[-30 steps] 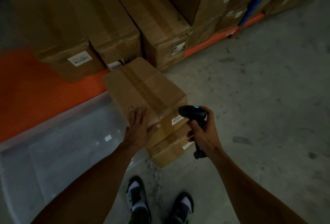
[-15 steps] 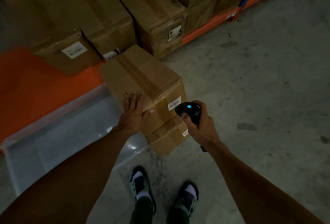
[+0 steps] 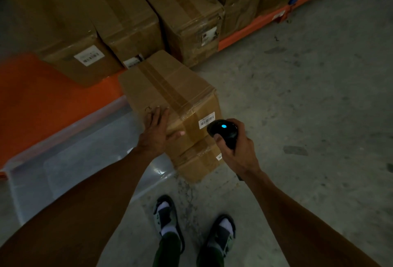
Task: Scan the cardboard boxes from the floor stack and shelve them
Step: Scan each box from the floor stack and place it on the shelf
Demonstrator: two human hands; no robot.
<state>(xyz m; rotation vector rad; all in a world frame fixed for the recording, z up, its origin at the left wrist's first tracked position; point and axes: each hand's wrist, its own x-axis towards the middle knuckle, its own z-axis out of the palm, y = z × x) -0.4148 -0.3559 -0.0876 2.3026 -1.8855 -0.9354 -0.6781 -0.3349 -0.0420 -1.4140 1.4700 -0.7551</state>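
cardboard first: the top box [image 3: 170,96] of the floor stack sits at the centre of your view, resting on a lower box [image 3: 197,162] and set just in front of the orange shelf beam [image 3: 53,100]. its white barcode label [image 3: 205,120] faces you at about 3 o'clock from your left hand.

your left hand [image 3: 157,132] lies flat on the near top edge of that box, fingers straight, thumb spread over the front face; it steadies, it does not grip. your right hand [image 3: 236,147] is curled round the black scanner [image 3: 223,131], whose nose has come in from half a second ago to sit just beside the label, almost touching. the blue light on its back is lit, as it was half a second ago but barely showed a second ago.

that reads to me as the scan being taken now, so this box should be ready to lift onto the shelf. the lower box's label [image 3: 219,156] is not yet scanned.

further out, shelved boxes [image 3: 119,11] stand at 12 o'clock, a clear plastic bin [image 3: 63,156] at 9 o'clock, the concrete floor [image 3: 308,96] at 3 o'clock.
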